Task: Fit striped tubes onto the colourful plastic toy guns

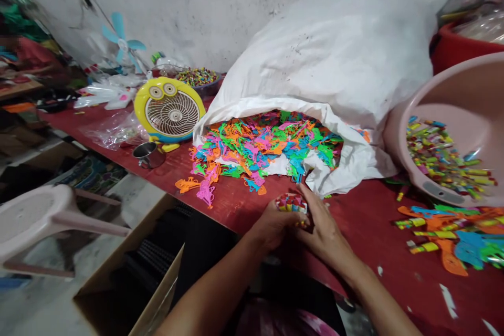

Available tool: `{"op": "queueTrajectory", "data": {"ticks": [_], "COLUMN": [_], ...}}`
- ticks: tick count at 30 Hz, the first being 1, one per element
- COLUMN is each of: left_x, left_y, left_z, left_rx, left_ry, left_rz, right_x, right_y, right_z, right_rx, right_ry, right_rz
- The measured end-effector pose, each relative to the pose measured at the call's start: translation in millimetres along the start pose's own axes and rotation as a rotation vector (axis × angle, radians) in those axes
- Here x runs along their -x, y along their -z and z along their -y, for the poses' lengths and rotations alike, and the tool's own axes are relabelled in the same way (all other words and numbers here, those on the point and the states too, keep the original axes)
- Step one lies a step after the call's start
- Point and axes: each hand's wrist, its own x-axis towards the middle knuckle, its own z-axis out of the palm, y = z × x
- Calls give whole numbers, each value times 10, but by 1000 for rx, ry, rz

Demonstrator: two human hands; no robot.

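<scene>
My left hand [277, 226] is closed around a bunch of small wrapped tubes [290, 203] in red, yellow and white, their ends facing up. Beside it my right hand [323, 223] is held with the index finger stretched forward and the thumb near the bunch; its lower fingers are partly hidden. Whether it touches the tubes is unclear. Just beyond both hands, a big white sack [315, 63] lies with its mouth toward me. Flat plastic pieces [255, 142] in orange, green, pink and blue spill from it onto the red table [232, 210].
At right stands a pink basin [425, 115] with many wrapped tubes; plastic pieces with tubes attached [452, 236] lie before it. A yellow fan [173, 110], a metal cup [148, 155] and a bowl of tubes [199, 77] are left. A stool [47, 215] and cardboard box [118, 273] stand below.
</scene>
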Motion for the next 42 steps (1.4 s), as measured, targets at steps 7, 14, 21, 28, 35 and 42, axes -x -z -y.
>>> {"op": "queueTrajectory", "data": {"ticks": [7, 14, 21, 28, 35, 42], "left_x": [76, 64, 74, 116, 44, -45], "left_y": [55, 13, 29, 52, 166, 289], "left_z": [-8, -17, -67, 10, -93, -193], "left_rx": [-73, -160, -177, -159, -143, -84], "left_ry": [-70, -64, -4, -43, -186, -255], "left_rz": [56, -5, -5, -22, -335, -348], "right_x": [21, 18, -87, -129, -420, -1028], "right_y": [-36, -49, -4, -88, 55, 68], "right_z": [-22, -21, 174, 39, 133, -548], "right_rx": [-66, 6, 147, 161, 58, 350], "right_ry": [15, 92, 273, 431, 309, 23], "right_rz": [-12, -8, 61, 92, 233, -64]}}
